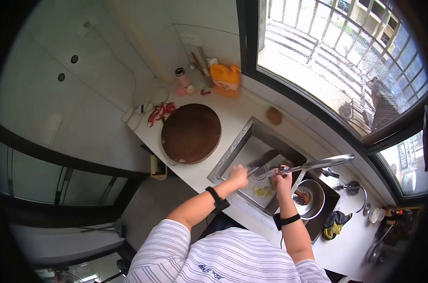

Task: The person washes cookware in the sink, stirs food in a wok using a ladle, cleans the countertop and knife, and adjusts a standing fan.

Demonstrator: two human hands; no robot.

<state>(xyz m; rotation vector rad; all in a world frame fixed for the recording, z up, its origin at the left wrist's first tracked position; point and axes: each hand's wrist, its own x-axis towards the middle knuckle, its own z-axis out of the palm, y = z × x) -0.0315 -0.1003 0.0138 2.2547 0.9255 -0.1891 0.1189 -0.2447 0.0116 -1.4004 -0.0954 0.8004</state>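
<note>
My left hand is closed over the left part of the steel sink, round the handle end of what looks like a knife; its dark, wide blade points away over the basin. My right hand grips the head of the curved chrome faucet, close to the blade. Several yellow-green pieces lie on the sink floor below and between my hands. A metal bowl, with a brown object in it, sits right of my right hand.
A round wooden board lies on the counter at left, beside red peppers. Behind stand an orange jug and a pink bottle. A brown round object sits behind the sink; a dark and yellow cloth lies at right.
</note>
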